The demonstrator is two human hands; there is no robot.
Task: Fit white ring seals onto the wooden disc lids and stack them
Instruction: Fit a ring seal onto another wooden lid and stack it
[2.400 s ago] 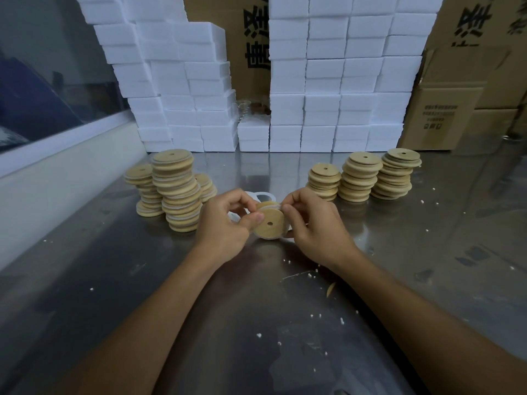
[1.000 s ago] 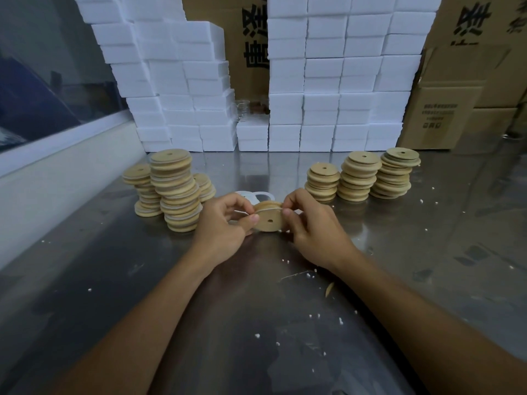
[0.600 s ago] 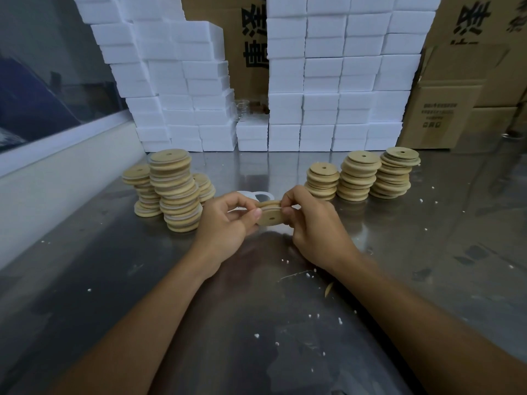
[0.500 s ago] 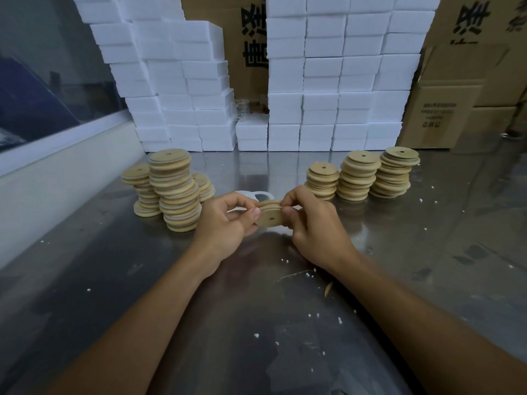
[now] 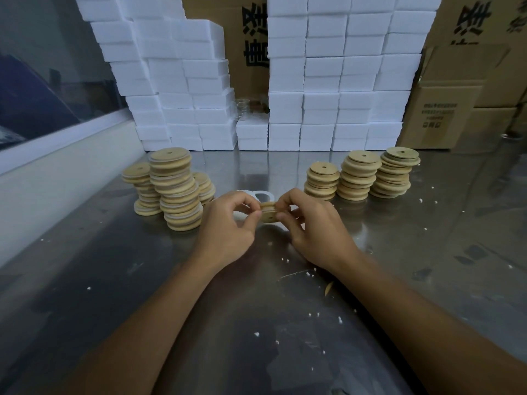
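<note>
At the frame's centre, just above the desk [image 5: 370,280], the left hand [image 5: 225,229] and right hand [image 5: 316,229] both pinch one wooden disc lid [image 5: 268,213] — fingers curled round its edge — with lid stacks [image 5: 174,189] left.

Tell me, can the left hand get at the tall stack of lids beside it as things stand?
Probably not at once: the left hand pinches the lid together with the right hand. Otherwise the way looks free; the tall stack stands just left of it, with nothing between.
</note>
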